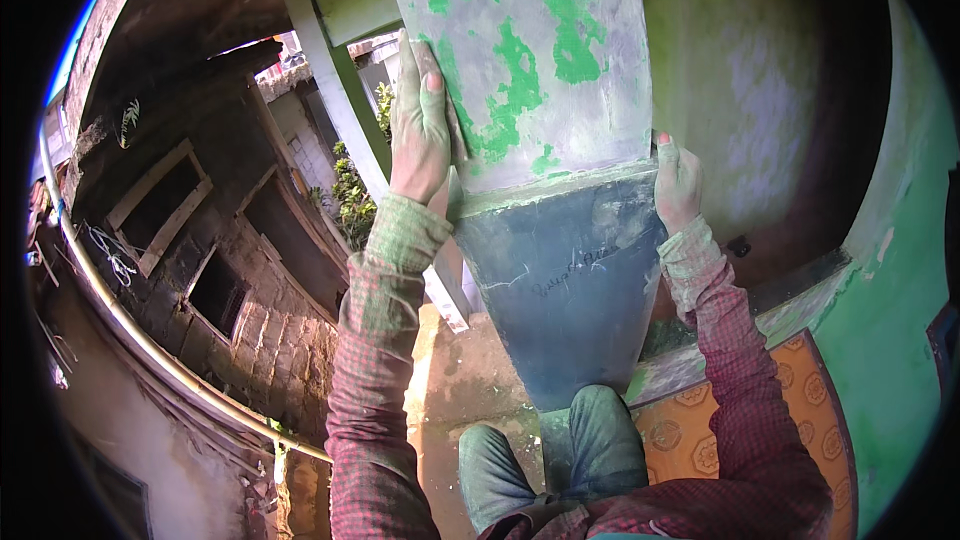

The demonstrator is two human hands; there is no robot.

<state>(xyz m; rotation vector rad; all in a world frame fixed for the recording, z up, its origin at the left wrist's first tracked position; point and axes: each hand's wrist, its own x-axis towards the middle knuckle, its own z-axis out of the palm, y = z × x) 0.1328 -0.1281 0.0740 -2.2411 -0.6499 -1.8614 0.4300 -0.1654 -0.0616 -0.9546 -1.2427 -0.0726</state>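
A square pillar stands before me. Its upper part (600,120) is pale grey with patches of green paint, and its lower part (570,280) is dark blue-grey with handwriting on it. My left hand (420,135) presses along the pillar's left side, fingers straight and pointing up. Between this hand and the pillar shows a thin greyish-brown sheet (456,125), its kind unclear. Around the right edge, just above the ledge between the two parts, my right hand (679,185) is closed with its thumb up. Its other fingers are partly hidden. Pale dust covers both hands and cuffs.
My knees (605,435) are close to the pillar's foot. An orange patterned mat (790,410) lies at the lower right beside a green wall (900,340). On the left, a pale pipe (150,340) runs past an old building with wooden frames (165,205).
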